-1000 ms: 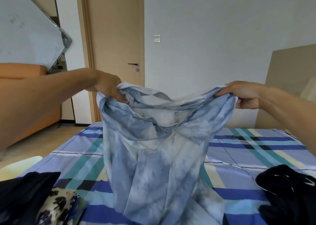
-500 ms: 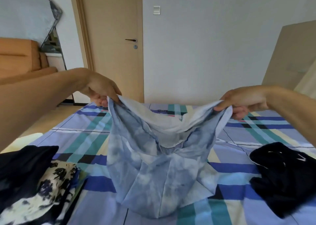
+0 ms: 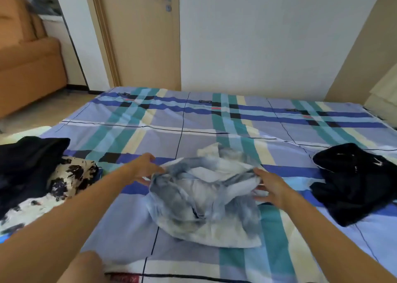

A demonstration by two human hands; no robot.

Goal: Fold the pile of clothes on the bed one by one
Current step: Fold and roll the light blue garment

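Spreading looks like the step in hand: the tie-dye garment point(image 3: 204, 201) lies bunched on the bed point(image 3: 150, 132), left hand point(image 3: 142, 170) pinching one edge, right hand point(image 3: 271, 187) splayed loose against the other. Next it wants pulling flat before any fold; a black heap point(image 3: 354, 179) waits nearby

The left hand point(image 3: 143, 169) has its fingertips behind the edge of the blue tie-dye garment point(image 3: 204, 199), so its grip is unreadable. The right hand point(image 3: 274, 189) shows spread but motion-blurred fingers. Beyond the left hand the clothes pile point(image 3: 32, 175) runs off-frame, and beyond the right hand the black garment point(image 3: 354, 183) is cropped.
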